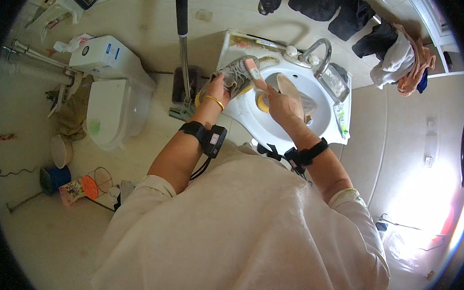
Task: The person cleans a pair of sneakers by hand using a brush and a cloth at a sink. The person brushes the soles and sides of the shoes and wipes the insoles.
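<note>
On my right, harsh white glare burns out part of the pale, smooth wall (362, 120), with a bluish fringe near the rim. The light over my fingers (282, 103) and the glossy white ceramic washbasin (324, 110) is moderate, their outlines readable. My left side is dimmer, fine detail there soft and grainy. Straight edges bow toward the black, rounded border.

At upper centre, the shoe (238, 74) is grey, the brush (253, 69) pink. The sink (243, 108) is white, the bracelet (215, 100) golden.
</note>
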`<state>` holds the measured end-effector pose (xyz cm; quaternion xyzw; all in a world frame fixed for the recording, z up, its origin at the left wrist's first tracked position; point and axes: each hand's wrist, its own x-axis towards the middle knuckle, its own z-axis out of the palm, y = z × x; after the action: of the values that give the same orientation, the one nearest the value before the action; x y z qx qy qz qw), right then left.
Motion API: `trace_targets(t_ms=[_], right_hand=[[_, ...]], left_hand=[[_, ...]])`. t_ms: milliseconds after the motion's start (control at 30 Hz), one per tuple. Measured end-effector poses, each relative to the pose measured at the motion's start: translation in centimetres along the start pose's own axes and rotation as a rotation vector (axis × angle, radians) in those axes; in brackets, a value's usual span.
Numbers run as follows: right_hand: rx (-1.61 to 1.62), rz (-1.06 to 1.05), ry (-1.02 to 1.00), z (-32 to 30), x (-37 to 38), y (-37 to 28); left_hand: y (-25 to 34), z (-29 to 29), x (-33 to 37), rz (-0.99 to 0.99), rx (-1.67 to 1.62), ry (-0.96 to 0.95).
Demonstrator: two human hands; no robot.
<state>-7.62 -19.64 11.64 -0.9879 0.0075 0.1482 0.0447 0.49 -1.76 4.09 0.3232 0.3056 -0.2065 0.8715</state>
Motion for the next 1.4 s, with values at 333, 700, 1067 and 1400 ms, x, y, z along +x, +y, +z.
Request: trace_targets(t_ms=[333,700,1067,1400], right_hand=[[0.238,0.100,0.025,-5.7,0.3,-2.9],[0.002,-0.188,0.165,1.2,0.9,-0.1],[-0.100,-0.371,0.298,0.5,-0.6,-0.4],[0.118,-0.321,0.091,-3.8,-0.2,-1.7]], left_hand=[[1.0,1.8,-2.3,-0.061,0.086,0.065],[0.1,0.6,-0.1,-0.049,-0.102,-0.038],[-0.2,-0.6,0.7,-0.063,-0.117,-0.241],[-0.9,-0.4,-1.3,0.152,0.419,-0.016]])
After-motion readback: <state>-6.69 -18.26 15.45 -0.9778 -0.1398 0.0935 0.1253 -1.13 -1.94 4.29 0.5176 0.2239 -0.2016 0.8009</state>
